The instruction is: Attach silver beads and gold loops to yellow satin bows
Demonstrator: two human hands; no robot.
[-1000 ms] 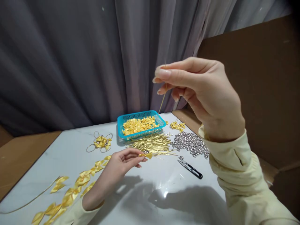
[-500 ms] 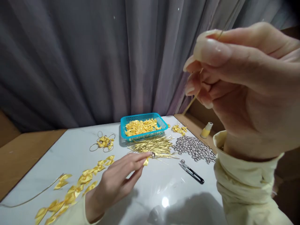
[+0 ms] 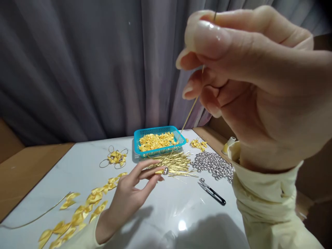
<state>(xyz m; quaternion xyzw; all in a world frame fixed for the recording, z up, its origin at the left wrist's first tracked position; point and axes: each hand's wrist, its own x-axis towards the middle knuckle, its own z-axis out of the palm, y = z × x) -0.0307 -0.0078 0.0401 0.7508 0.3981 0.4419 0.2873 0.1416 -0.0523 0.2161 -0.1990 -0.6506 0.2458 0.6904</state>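
High and close to the camera, my right hand (image 3: 249,72) pinches a thin gold cord (image 3: 189,116) between thumb and forefinger. The cord slants down from it toward the basket and my left hand. Low over the table, my left hand (image 3: 129,199) grips a small yellow ribbon bow (image 3: 159,172) between thumb and fingers. A shiny silver bead (image 3: 165,171), perhaps a small bell, sits at the bow's tip. Whether the cord passes through the bead I cannot tell. Behind the left fingers lies a pile of cut gold cords (image 3: 178,162).
A blue basket (image 3: 136,140) of yellow bows stands at the back. Silver beads (image 3: 211,164) and black-handled thread snips (image 3: 212,194) lie right. Looped finished pieces (image 3: 116,157) and rows of bows (image 3: 80,214) lie left. A small bottle (image 3: 230,141) is partly behind my right sleeve.
My right hand has moved left and slightly up with the cord, which now stretches down leftward. My left hand has turned, its fingers lifting and spreading while the bow and bead stay pinched.
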